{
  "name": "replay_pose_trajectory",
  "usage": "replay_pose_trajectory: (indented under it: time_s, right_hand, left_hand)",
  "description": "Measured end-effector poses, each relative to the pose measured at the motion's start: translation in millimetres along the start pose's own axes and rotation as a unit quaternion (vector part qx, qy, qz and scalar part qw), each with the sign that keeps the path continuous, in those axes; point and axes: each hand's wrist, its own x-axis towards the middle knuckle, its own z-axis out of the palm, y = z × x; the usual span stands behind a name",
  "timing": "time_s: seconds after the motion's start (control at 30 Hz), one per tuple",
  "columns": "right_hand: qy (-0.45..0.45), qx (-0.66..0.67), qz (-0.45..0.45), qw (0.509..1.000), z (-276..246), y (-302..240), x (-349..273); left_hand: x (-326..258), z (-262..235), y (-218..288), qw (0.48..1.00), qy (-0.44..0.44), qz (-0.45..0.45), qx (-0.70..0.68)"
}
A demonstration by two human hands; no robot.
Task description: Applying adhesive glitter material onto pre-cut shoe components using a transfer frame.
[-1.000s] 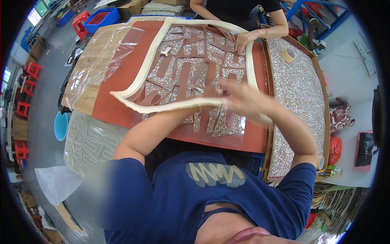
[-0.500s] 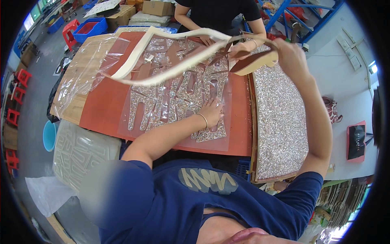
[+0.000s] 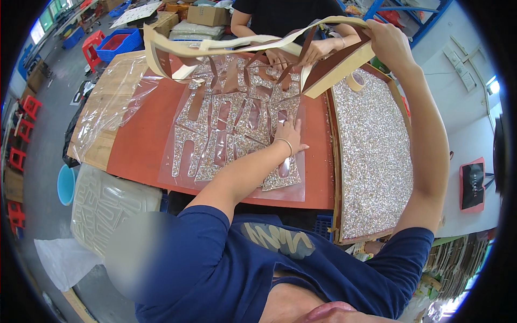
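- Cream-edged cutout stencil [image 3: 340, 72], brown and bowed, hangs tilted over the far part of the red surface [image 3: 134, 140].
- Right hand [image 3: 389, 46]: fingers pinch its raised corner.
- Left hand [image 3: 289, 134], fingers spread, rests on glitter-patterned clear film [image 3: 251, 129].
- Film nearly reaches the near edge; red runs wider leftward than toward the glitter tray [image 3: 335, 177].

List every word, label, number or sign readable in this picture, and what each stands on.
Pink-and-black bag, right: small pale lettering on its black front, running sideways; not copied out here.
White sheet, upper left: dark marks, too small to read.
Navy shirt: pale zigzag strokes on a grey patch, no clear letters.
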Motion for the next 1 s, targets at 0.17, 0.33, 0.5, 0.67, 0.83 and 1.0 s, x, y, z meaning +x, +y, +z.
replay_pose_trajectory:
  time_s: [0.17, 0.33, 0.5, 0.67, 0.83, 1.0]
  right_hand:
    - [0.038, -0.032, 0.011, 0.999, 12.2, 13.9, 6.0]
    - [0.099, 0.026, 0.078, 0.992, -60.3, 28.3, 16.2]
    - [0.1, -0.039, 0.044, 0.993, -83.2, 78.8, -5.9]
    - [0.012, -0.162, 0.173, 0.971, -59.6, 214.6, -107.1]
    - [0.032, -0.179, 0.137, 0.974, -44.0, 283.1, -165.3]
    - [0.044, -0.225, 0.138, 0.964, -21.2, 351.7, -166.6]
  left_hand:
    - [9.2, 0.5, 0.0, 0.999, -0.037, -0.014, 0.028]
    - [19.3, 5.2, 2.4, 0.997, -0.026, -0.017, 0.069]
    - [9.1, 0.4, -7.5, 0.999, -0.035, -0.014, 0.017]
    - [0.2, 7.5, -14.4, 0.999, -0.002, 0.004, -0.043]
    - [-9.1, 4.2, -33.9, 0.996, 0.023, -0.016, -0.082]
    - [7.2, 5.7, -69.0, 0.89, 0.071, -0.123, -0.434]
